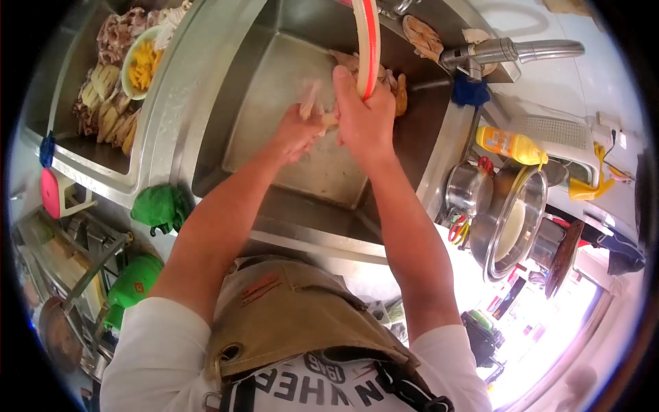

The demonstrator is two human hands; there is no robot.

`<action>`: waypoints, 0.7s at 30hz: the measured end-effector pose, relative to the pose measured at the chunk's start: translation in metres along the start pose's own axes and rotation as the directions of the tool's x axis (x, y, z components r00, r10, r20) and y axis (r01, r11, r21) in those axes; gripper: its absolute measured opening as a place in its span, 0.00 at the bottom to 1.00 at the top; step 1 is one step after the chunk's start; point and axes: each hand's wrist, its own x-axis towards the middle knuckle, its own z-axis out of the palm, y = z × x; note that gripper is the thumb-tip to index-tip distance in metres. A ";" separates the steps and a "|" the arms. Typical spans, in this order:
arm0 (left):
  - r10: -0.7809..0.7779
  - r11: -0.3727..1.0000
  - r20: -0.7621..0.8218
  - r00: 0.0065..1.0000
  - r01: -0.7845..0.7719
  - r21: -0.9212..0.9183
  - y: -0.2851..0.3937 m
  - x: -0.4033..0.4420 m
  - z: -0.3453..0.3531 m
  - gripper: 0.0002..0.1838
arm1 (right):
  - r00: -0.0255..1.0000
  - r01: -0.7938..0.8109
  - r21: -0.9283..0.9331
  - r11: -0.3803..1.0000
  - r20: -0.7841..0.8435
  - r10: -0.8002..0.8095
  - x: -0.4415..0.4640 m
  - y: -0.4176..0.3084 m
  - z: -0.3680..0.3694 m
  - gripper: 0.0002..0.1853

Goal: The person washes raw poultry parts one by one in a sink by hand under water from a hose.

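My right hand is wrapped round a cream hose with a red stripe, over the large steel sink. Beside it, my left hand is closed on a pale piece of meat, blurred by motion. Both hands are close together at the middle of the basin. More raw poultry pieces lie in the far right part of the sink, partly hidden behind my right hand.
Left, a second basin holds meat pieces and a bowl of yellow pieces. A green cloth hangs on the sink edge. Right stand a faucet, a yellow bottle and steel bowls.
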 end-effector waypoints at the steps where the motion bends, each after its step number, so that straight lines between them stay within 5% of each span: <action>1: -0.033 0.997 0.007 0.999 0.032 0.072 0.010 -0.007 0.003 0.17 | 1.000 0.016 -0.003 1.000 0.002 -0.016 -0.001 0.000 0.000 0.19; 3: -0.096 0.973 0.007 0.995 0.092 0.212 0.029 -0.017 0.010 0.14 | 1.000 0.024 0.032 0.999 0.015 -0.024 -0.002 0.000 0.003 0.19; 6: 0.254 0.921 -0.027 0.967 -0.233 0.313 0.023 -0.017 0.024 0.13 | 1.000 0.019 0.093 0.996 0.011 -0.021 0.001 0.001 0.007 0.18; 9: 0.075 0.951 -0.125 0.989 -0.033 0.308 0.027 -0.010 0.027 0.19 | 0.996 0.050 0.025 0.998 -0.075 -0.048 0.010 0.012 0.005 0.18; 12: 0.061 0.965 -0.150 0.987 -0.020 0.262 0.012 0.006 0.020 0.22 | 0.995 -0.099 -0.055 0.994 -0.009 0.099 0.000 0.014 0.007 0.20; 15: 0.200 0.975 0.091 0.976 -0.207 0.079 -0.028 0.037 -0.002 0.21 | 0.978 -0.208 -0.060 0.976 0.012 0.209 -0.003 0.010 -0.012 0.20; 18: -0.028 0.846 0.043 0.999 0.001 0.534 -0.010 0.003 -0.026 0.21 | 0.958 -0.282 -0.172 0.944 0.010 0.288 0.001 0.028 -0.038 0.21; 21: -0.060 0.837 0.131 0.990 -0.021 0.547 -0.014 -0.011 -0.062 0.20 | 0.940 -0.316 -0.345 0.884 0.014 0.342 -0.001 0.022 -0.051 0.22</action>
